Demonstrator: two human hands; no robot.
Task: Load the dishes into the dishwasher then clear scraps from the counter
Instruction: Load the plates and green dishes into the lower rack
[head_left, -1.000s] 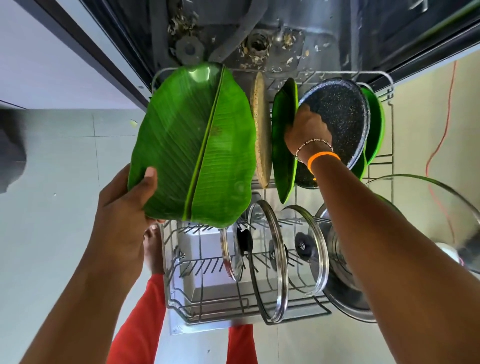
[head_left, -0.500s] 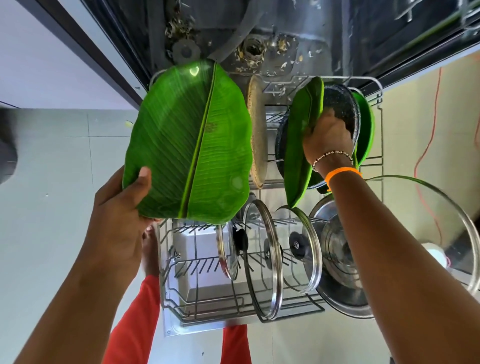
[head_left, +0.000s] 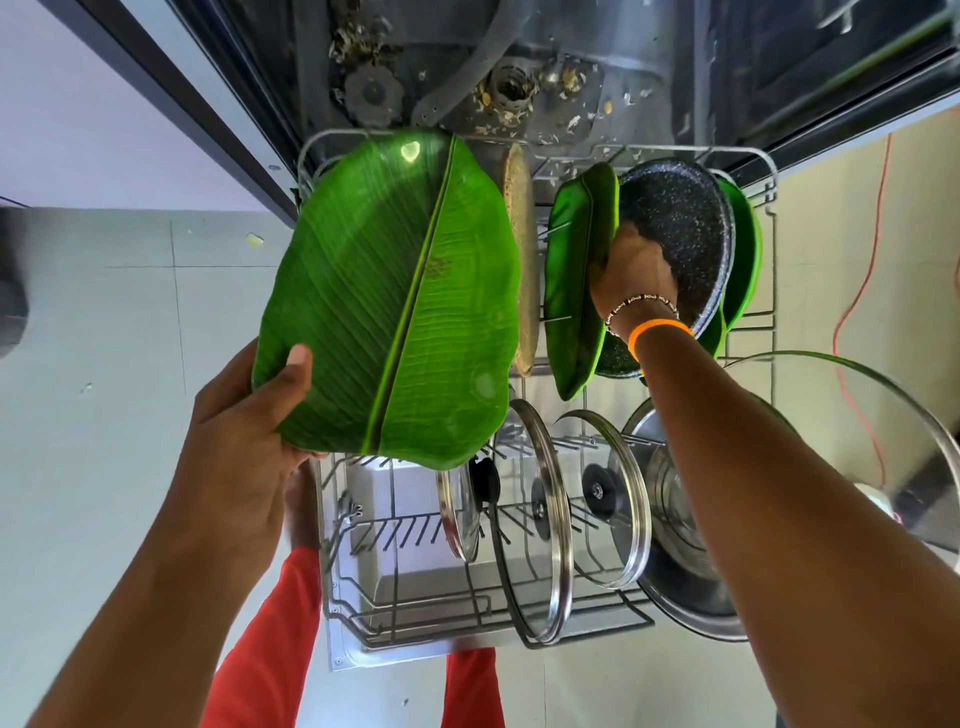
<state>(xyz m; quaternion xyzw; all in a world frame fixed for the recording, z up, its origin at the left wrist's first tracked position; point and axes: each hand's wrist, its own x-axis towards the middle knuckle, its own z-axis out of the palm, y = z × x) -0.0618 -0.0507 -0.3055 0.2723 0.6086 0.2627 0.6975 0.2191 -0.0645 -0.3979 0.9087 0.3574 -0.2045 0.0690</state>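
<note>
Green smaller leaf plate (head_left: 574, 280) now upright between rack tines, right hand (head_left: 631, 275) still gripping; left hand (head_left: 244, 436) holding big leaf plate (head_left: 384, 291).

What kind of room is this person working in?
Most likely a home kitchen: an open dishwasher with its rack pulled out, glass pot lids standing in it, and a speckled pan beside leaf-shaped plates.

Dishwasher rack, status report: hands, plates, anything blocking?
Left hand holds large leaf plate above rack. Right hand grips small leaf plate, upright beside speckled pan. Glass lids fill front slots.
</note>
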